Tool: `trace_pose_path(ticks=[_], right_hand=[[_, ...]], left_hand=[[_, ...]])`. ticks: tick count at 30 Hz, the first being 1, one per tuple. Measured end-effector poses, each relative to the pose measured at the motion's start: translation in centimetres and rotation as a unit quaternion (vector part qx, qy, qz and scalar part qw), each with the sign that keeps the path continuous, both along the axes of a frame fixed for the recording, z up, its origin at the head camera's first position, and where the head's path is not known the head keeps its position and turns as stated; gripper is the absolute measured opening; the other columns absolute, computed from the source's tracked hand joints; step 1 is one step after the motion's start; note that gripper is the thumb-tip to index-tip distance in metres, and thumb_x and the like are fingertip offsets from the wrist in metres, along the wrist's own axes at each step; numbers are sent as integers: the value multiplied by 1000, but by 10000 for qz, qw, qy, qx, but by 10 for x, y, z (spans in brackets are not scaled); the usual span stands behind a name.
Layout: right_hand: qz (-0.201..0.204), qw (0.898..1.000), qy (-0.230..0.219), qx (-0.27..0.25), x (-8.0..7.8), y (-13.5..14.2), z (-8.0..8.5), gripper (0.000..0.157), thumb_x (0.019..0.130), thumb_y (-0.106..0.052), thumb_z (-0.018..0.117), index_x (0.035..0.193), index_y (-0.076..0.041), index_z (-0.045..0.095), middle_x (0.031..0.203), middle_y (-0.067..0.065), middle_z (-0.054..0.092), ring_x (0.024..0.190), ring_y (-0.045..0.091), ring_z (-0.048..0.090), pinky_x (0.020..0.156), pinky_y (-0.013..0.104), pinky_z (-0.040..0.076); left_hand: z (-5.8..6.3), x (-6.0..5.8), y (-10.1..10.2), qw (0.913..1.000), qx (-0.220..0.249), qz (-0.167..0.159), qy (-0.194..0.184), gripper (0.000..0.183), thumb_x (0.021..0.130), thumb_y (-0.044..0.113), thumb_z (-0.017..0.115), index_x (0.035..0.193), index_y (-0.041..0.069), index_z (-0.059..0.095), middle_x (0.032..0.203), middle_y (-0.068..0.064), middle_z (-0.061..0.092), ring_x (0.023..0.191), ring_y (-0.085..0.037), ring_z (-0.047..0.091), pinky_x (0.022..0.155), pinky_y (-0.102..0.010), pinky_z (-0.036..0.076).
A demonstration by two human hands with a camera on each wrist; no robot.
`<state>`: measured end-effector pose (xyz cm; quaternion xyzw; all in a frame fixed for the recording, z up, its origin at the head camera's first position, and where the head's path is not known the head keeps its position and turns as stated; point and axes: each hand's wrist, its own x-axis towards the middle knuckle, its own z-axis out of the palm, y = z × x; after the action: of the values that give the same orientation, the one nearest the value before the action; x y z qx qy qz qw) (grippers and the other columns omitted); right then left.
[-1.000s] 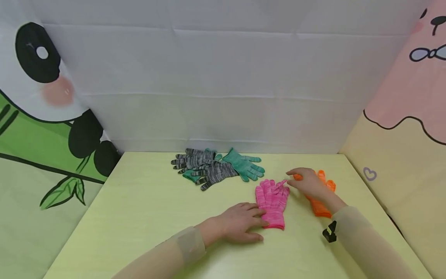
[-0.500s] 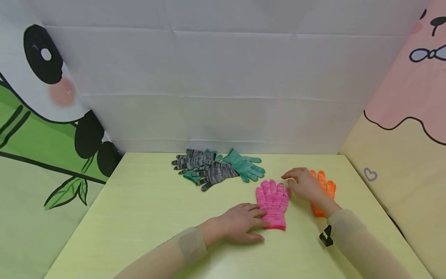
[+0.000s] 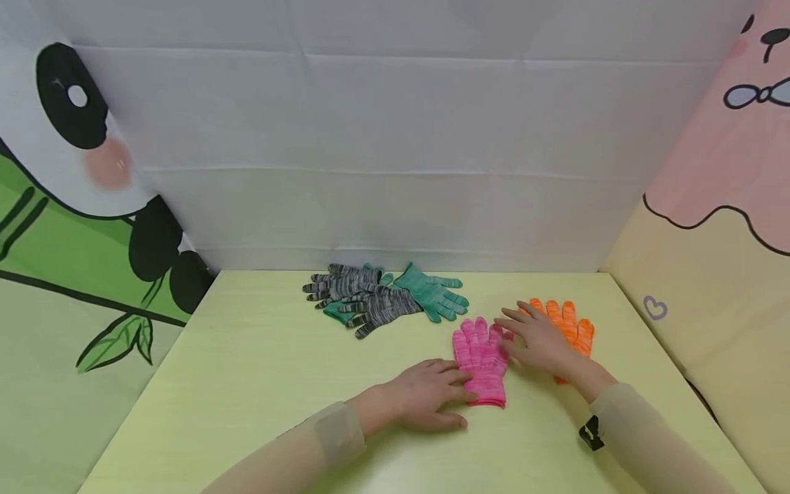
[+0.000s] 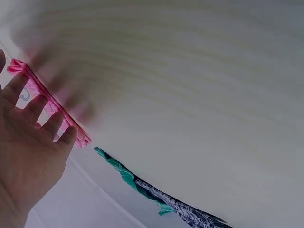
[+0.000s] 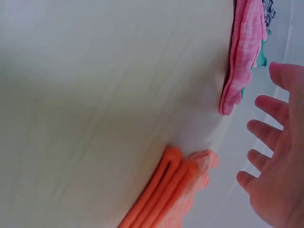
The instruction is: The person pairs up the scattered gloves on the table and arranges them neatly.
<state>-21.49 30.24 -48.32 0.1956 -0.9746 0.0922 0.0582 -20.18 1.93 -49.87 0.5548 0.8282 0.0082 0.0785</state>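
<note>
A pink knitted glove (image 3: 484, 367) lies flat on the table, fingers toward the back wall; its edge shows in both wrist views. My left hand (image 3: 432, 394) rests at its left side, with spread, relaxed fingertips over the cuff edge. On the other side my right hand (image 3: 540, 341) is held palm down with its fingers extended, the fingertips overlapping the upper right of the pink glove in the head view. Partly hidden beneath the right hand and wrist is an orange glove (image 3: 579, 334). In the right wrist view the orange glove (image 5: 164, 197) lies below the outstretched fingers, which hold nothing.
Near the back wall (image 3: 395, 206), grey-black striped gloves (image 3: 385, 305) overlap green gloves (image 3: 435, 291) in a loose pile. The pale yellow table (image 3: 247, 384) meets cartoon-printed panels on the left and right.
My right hand has come away from a pink glove finger it was touching, which now lies straight. It has lowered slightly with its fingers extended. My left hand stays in place.
</note>
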Motion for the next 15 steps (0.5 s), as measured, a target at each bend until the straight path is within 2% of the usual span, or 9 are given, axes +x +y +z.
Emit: trace_pose_path(ticks=[7,10,15], right_hand=[[-87,9985,-114,524,36,4,-7,81,79,-70,50,142,-19,41,146,5,36,137,38,15,106,58,13],[-67,9986,-144,497,47,1,-13,84,79,-72,47,144,-20,36,148,2,32,138,36,12,107,57,12],[-39,9992,-62,389,55,-3,-19,81,82,-69,47,145,-20,34,150,1,29,139,34,12,107,57,13]], left_hand=[[-1,-1,0,10000,69,-16,-3,56,89,66,30,141,45,30,151,9,22,139,-20,15,111,-41,16],[-2,-2,0,9999,96,-34,-11,56,89,66,30,141,44,30,151,9,22,139,-20,15,111,-41,16],[-2,-2,2,9998,173,-82,7,56,89,66,30,140,43,34,151,9,24,139,-21,16,111,-42,17]])
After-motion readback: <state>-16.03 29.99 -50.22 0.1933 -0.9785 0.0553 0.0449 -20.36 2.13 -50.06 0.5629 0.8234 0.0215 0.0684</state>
